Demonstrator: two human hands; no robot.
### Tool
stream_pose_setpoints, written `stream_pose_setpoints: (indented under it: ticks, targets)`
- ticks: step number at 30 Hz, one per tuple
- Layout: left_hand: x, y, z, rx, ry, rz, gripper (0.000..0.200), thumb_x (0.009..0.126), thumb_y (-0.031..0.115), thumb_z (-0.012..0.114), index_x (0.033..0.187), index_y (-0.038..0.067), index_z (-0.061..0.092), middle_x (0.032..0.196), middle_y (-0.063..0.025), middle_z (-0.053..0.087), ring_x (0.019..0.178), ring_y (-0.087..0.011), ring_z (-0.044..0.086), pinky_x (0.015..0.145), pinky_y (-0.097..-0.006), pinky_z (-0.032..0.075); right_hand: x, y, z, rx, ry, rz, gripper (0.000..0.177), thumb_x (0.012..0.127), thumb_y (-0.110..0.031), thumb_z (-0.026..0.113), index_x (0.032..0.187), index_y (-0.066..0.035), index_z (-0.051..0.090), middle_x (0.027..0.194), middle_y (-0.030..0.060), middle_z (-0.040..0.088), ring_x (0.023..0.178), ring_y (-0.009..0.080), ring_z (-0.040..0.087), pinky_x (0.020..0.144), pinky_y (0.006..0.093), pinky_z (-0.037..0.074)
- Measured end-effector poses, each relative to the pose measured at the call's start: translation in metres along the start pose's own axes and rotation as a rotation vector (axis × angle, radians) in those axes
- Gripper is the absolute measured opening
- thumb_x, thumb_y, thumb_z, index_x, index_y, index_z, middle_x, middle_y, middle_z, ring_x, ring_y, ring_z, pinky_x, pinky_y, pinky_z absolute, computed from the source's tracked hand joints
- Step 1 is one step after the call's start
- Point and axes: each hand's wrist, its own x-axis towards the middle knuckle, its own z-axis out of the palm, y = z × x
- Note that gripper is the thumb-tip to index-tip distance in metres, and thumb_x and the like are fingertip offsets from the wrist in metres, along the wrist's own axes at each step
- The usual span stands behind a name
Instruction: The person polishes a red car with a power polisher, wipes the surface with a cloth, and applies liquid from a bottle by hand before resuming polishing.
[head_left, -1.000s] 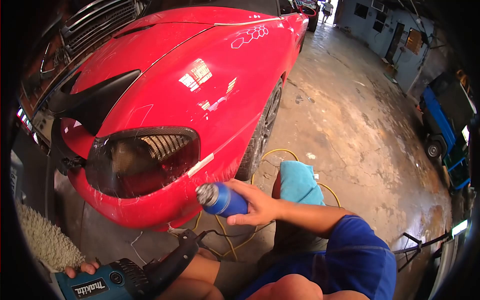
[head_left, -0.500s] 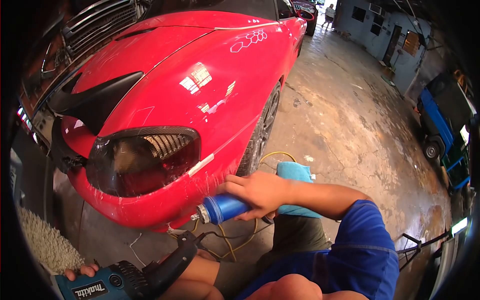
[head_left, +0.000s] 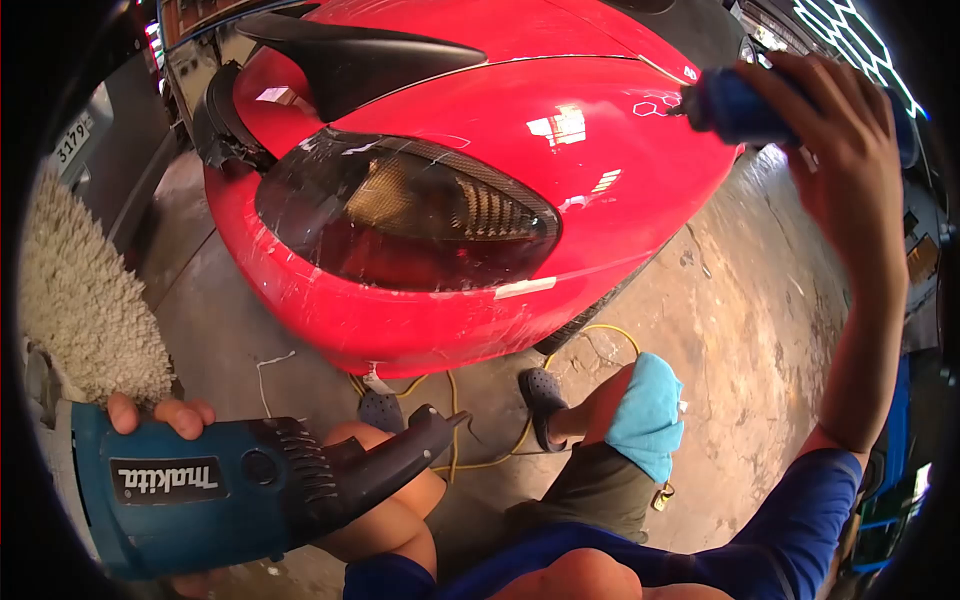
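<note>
My left hand [head_left: 165, 413] is wrapped round the front of a teal Makita polisher [head_left: 190, 520], at lower left. A shaggy off-white wool pad [head_left: 95, 300] is on the polisher, facing up and left. High at the right, my right hand [head_left: 840, 125] grips a dark blue bottle [head_left: 740, 108], its nozzle pointing left. The bottle appears in front of the red car's fender [head_left: 610, 110], apart from the front bumper [head_left: 430, 325]. White scuffs and streaks mark the bumper below the dark headlight [head_left: 420, 215].
A turquoise cloth [head_left: 645, 415] lies over my right knee. Yellow cable [head_left: 455, 425] loops across the concrete floor [head_left: 740, 290] below the bumper. A grey vehicle with a plate [head_left: 72, 140] stands at the left.
My right hand has lifted the bottle from beside the bumper to the upper right. The polisher has come up further into view, its pad now showing more. My view has tilted and shifted.
</note>
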Motion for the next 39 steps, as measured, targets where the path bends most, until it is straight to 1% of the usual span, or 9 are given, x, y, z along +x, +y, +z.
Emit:
stream_pose_setpoints:
  ticks: [2, 11, 14, 15, 17, 26, 33, 35, 39]
  targets:
    - [-0.002, 0.003, -0.011, 0.016, -0.001, -0.009, 0.119, 0.069, 0.042, 0.095, 0.153, -0.009, 0.027, 0.149, -0.0185, 0.031, 0.125, -0.0374, 0.052, 0.113, -0.0486, 0.039, 0.010, 0.012, -0.007, -0.071, -0.028, 0.021, 0.075, 0.077, 0.001, 0.083, 0.146, -0.025, 0.069, 0.141, 0.0031, 0.069, 0.128, 0.0295, 0.066, 0.111, 0.0446, 0.049]
    - [-0.002, 0.052, -0.067, 0.099, -0.119, -0.076, 0.112, 0.069, 0.032, 0.090, 0.157, -0.001, 0.028, 0.141, -0.0124, 0.037, 0.118, -0.0335, 0.054, 0.111, -0.0489, 0.041, 0.027, 0.009, 0.021, 0.113, 0.083, 0.058, 0.069, 0.080, 0.001, 0.082, 0.143, -0.022, 0.069, 0.142, 0.0042, 0.071, 0.127, 0.0285, 0.068, 0.108, 0.0449, 0.054]
    - [-0.002, 0.040, -0.040, 0.145, 0.005, -0.014, 0.075, 0.105, 0.026, 0.068, 0.163, 0.000, 0.028, 0.137, -0.0103, 0.045, 0.114, -0.0389, 0.060, 0.107, -0.0576, 0.046, 0.070, -0.052, 0.015, 0.011, 0.198, 0.096, 0.035, 0.084, -0.008, 0.078, 0.118, -0.019, 0.076, 0.120, 0.0020, 0.072, 0.118, 0.0224, 0.069, 0.110, 0.0471, 0.045]
    - [-0.003, 0.039, -0.038, 0.154, 0.026, 0.001, 0.071, 0.106, 0.026, 0.065, 0.162, 0.000, 0.029, 0.137, -0.0102, 0.045, 0.114, -0.0385, 0.060, 0.105, -0.0562, 0.046, 0.076, -0.067, 0.023, -0.009, 0.240, 0.051, 0.035, 0.083, -0.010, 0.079, 0.116, -0.020, 0.076, 0.118, 0.0012, 0.072, 0.118, 0.0219, 0.068, 0.113, 0.0493, 0.042]
    - [-0.005, 0.054, -0.037, 0.214, 0.324, -0.115, 0.087, 0.088, 0.027, 0.077, 0.157, 0.001, 0.031, 0.137, -0.0107, 0.042, 0.117, -0.0353, 0.057, 0.108, -0.0509, 0.043, 0.078, -0.079, 0.050, -0.018, 0.315, -0.065, 0.034, 0.082, -0.013, 0.081, 0.114, -0.023, 0.076, 0.114, -0.0006, 0.071, 0.118, 0.0209, 0.067, 0.119, 0.0535, 0.037]
    - [-0.003, 0.061, -0.042, 0.282, 0.189, -0.182, 0.092, 0.079, 0.030, 0.088, 0.149, 0.005, 0.035, 0.135, -0.0122, 0.041, 0.122, -0.0319, 0.051, 0.114, -0.0451, 0.039, 0.087, -0.088, 0.069, 0.005, 0.248, -0.131, 0.032, 0.082, -0.014, 0.079, 0.113, -0.023, 0.076, 0.115, -0.0018, 0.070, 0.120, 0.0205, 0.064, 0.122, 0.0581, 0.031]
    - [0.012, 0.087, -0.019, 0.315, 0.348, -0.575, 0.096, 0.072, 0.033, 0.097, 0.143, 0.009, 0.038, 0.133, -0.0133, 0.040, 0.126, -0.0293, 0.046, 0.119, -0.0406, 0.036, 0.088, -0.092, 0.075, 0.103, 0.295, -0.139, 0.028, 0.087, -0.014, 0.070, 0.113, -0.021, 0.075, 0.113, -0.0014, 0.069, 0.121, 0.0219, 0.063, 0.119, 0.0586, 0.032]
    - [0.008, 0.085, -0.016, 0.393, 0.378, -0.470, 0.100, 0.071, 0.035, 0.096, 0.148, 0.008, 0.038, 0.138, -0.0139, 0.036, 0.125, -0.0300, 0.046, 0.117, -0.0421, 0.035, 0.088, -0.096, 0.073, 0.090, 0.274, -0.135, 0.027, 0.087, -0.015, 0.069, 0.113, -0.021, 0.075, 0.112, -0.0017, 0.069, 0.121, 0.0218, 0.063, 0.118, 0.0589, 0.032]
    - [-0.013, 0.051, -0.046, 0.376, 0.112, -0.064, 0.112, 0.064, 0.043, 0.097, 0.152, 0.007, 0.038, 0.144, -0.0160, 0.031, 0.124, -0.0324, 0.046, 0.112, -0.0457, 0.035, 0.083, -0.097, 0.078, 0.109, 0.243, -0.137, 0.029, 0.087, -0.017, 0.069, 0.115, -0.022, 0.076, 0.112, -0.0021, 0.069, 0.120, 0.0214, 0.062, 0.117, 0.0592, 0.033]
